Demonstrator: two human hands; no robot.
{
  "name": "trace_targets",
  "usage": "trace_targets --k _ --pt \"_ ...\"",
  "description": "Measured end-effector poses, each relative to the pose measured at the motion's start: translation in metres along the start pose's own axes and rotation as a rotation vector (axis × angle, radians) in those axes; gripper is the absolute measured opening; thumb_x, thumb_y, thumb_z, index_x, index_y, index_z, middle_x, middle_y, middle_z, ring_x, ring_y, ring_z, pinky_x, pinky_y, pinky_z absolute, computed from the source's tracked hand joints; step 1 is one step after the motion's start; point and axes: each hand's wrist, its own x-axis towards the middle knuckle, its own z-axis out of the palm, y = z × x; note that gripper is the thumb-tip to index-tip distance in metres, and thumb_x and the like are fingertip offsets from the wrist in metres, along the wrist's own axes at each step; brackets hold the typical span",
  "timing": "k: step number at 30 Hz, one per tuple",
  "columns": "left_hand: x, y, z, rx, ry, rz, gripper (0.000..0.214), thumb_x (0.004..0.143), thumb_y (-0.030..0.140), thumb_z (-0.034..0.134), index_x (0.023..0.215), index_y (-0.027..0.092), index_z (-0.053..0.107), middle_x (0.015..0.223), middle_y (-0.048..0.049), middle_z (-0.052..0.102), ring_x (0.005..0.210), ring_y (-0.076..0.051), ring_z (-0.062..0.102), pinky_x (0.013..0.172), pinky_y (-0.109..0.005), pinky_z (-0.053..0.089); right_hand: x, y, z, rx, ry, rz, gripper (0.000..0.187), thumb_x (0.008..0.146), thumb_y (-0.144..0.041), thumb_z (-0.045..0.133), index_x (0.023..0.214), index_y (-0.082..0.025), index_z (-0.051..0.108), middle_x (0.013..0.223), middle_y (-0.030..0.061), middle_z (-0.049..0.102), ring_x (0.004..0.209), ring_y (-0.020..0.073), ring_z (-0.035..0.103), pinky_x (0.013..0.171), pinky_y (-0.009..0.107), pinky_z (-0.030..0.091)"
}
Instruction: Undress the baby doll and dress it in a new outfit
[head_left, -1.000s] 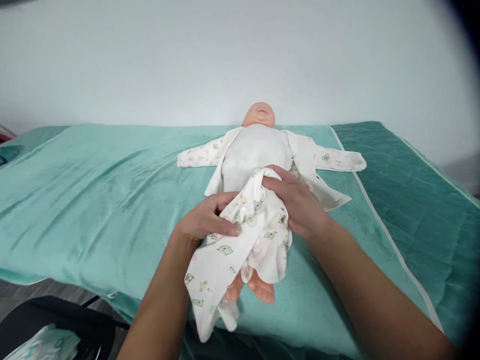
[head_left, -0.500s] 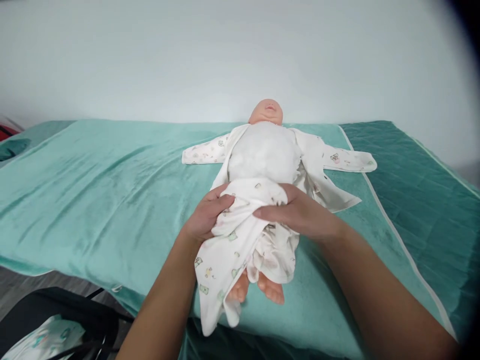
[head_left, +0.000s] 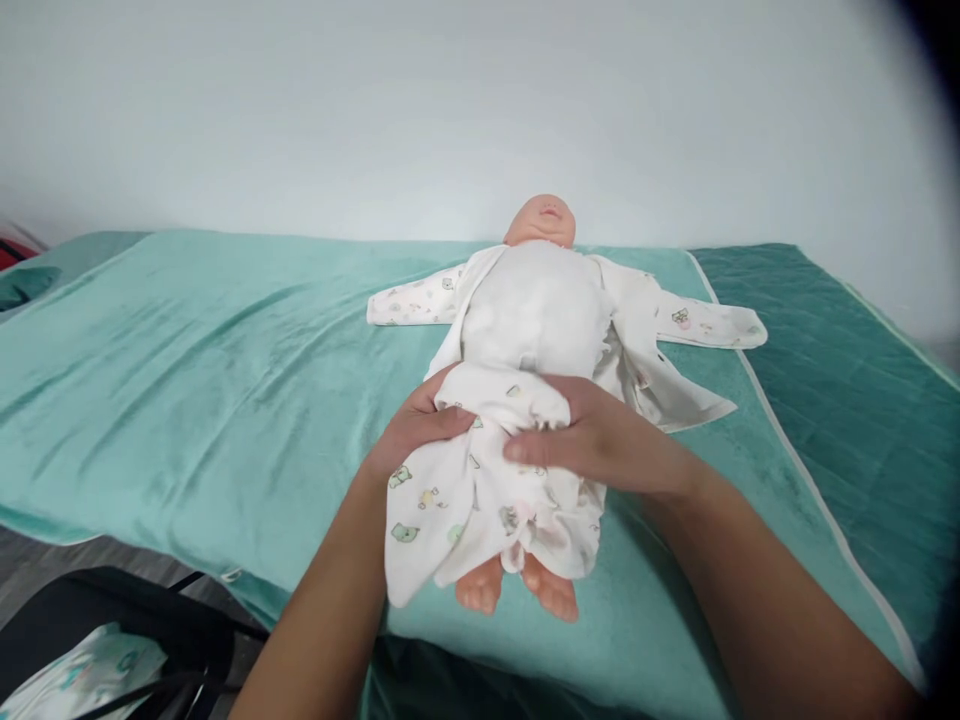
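Head view: we are facing a doll (head_left: 536, 310) that is lying on its back on a teal sheet (head_left: 247, 400).
Printed garment (head_left: 431, 500): it is covering the doll's lower body and legs, one flap spreading past the doll's leg on the left hand's side.
Left hand (head_left: 424, 425): we are grasping the garment's upper edge near the doll's hip, thumb on top, the other fingers mostly hidden.
Right hand (head_left: 581, 435): we are gripping the same edge near the doll's opposite hip, thumb pointing across the cloth, the other fingers mostly out of sight.
Feet (head_left: 480, 585): they are poking out below the garment at the doll's near end.
Jacket (head_left: 634, 300): it is lying open around the doll's torso, sleeves spreading to both sides.
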Motion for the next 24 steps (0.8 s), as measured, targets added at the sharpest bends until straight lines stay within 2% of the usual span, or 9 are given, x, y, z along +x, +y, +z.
trace_targets --k 2,4,6,8,11,13,15,18,24 --pt "0.003 -0.003 -0.006 0.004 -0.002 0.017 0.063 0.06 0.03 0.079 0.117 0.012 0.058 0.081 -0.0046 0.061 0.068 -0.011 0.059 0.062 -0.019 0.048 -0.003 -0.005 -0.003 -0.119 -0.139 0.063 0.039 0.075 -0.04 0.072 0.106 -0.017 0.064 0.099 0.0016 0.065 0.091 0.0116 0.062 0.075 0.018 0.05" --pt "0.004 -0.002 -0.009 0.03 -0.014 -0.014 0.064 0.06 0.031 0.079 0.117 0.011 0.058 0.08 -0.0045 0.06 0.068 -0.011 0.059 0.062 -0.019 0.047 -0.005 -0.005 -0.005 -0.171 -0.173 0.104 0.04 0.077 -0.046 0.07 0.102 -0.016 0.065 0.095 0.0024 0.065 0.088 0.0118 0.062 0.073 0.019 0.05" --pt "0.003 0.002 -0.009 0.041 -0.038 -0.051 0.066 0.062 0.033 0.079 0.121 0.011 0.058 0.081 -0.0056 0.062 0.073 -0.014 0.061 0.066 -0.022 0.05 -0.006 -0.001 -0.006 -0.118 -0.144 0.099 0.041 0.08 -0.048 0.066 0.101 -0.013 0.065 0.096 0.0042 0.065 0.088 0.012 0.062 0.075 0.02 0.051" --pt "0.0 0.004 -0.005 0.037 -0.051 -0.064 0.067 0.063 0.035 0.078 0.123 0.011 0.059 0.083 -0.0067 0.063 0.078 -0.017 0.063 0.069 -0.024 0.052 -0.004 0.006 -0.007 0.026 -0.098 0.053 0.041 0.082 -0.045 0.065 0.105 -0.012 0.064 0.099 0.0056 0.064 0.09 0.0119 0.062 0.078 0.021 0.051" --pt "-0.001 0.004 0.0 0.016 -0.008 -0.06 0.063 0.065 0.035 0.077 0.121 0.012 0.062 0.085 -0.0073 0.064 0.081 -0.019 0.065 0.069 -0.024 0.052 -0.001 0.011 -0.004 0.243 -0.012 -0.042 0.04 0.083 -0.037 0.065 0.115 -0.014 0.062 0.106 0.0057 0.064 0.098 0.0118 0.061 0.084 0.022 0.052" --pt "0.0 0.002 0.0 0.013 -0.004 -0.063 0.065 0.063 0.036 0.079 0.121 0.012 0.063 0.085 -0.0082 0.065 0.081 -0.02 0.066 0.068 -0.025 0.052 0.0 0.012 -0.001 0.302 0.047 -0.074 0.04 0.082 -0.033 0.066 0.119 -0.016 0.061 0.109 0.0053 0.063 0.101 0.0116 0.061 0.088 0.023 0.052" --pt "0.001 -0.001 0.0 0.02 -0.022 -0.054 0.066 0.062 0.036 0.08 0.122 0.013 0.063 0.089 -0.0092 0.065 0.081 -0.02 0.066 0.066 -0.024 0.052 0.001 0.011 0.001 0.301 0.119 -0.081 0.039 0.081 -0.031 0.066 0.117 -0.016 0.061 0.107 0.0053 0.063 0.098 0.0109 0.06 0.085 0.022 0.051" --pt "-0.004 -0.003 0.004 0.027 -0.008 -0.019 0.06 0.069 0.034 0.076 0.123 0.016 0.062 0.095 -0.0089 0.065 0.082 -0.016 0.065 0.065 -0.019 0.05 0.003 0.011 0.003 0.268 0.205 -0.055 0.036 0.081 -0.032 0.064 0.113 -0.015 0.062 0.103 0.0052 0.063 0.091 0.0096 0.059 0.078 0.02 0.05" --pt "-0.037 -0.006 0.029 -0.032 0.175 -0.015 0.056 0.076 0.039 0.07 0.126 0.016 0.056 0.098 -0.0086 0.062 0.075 -0.011 0.06 0.068 -0.02 0.05 0.005 0.008 0.006 0.056 0.202 0.05 0.038 0.079 -0.04 0.062 0.106 -0.014 0.062 0.099 0.0044 0.062 0.087 0.0096 0.057 0.072 0.018 0.046"
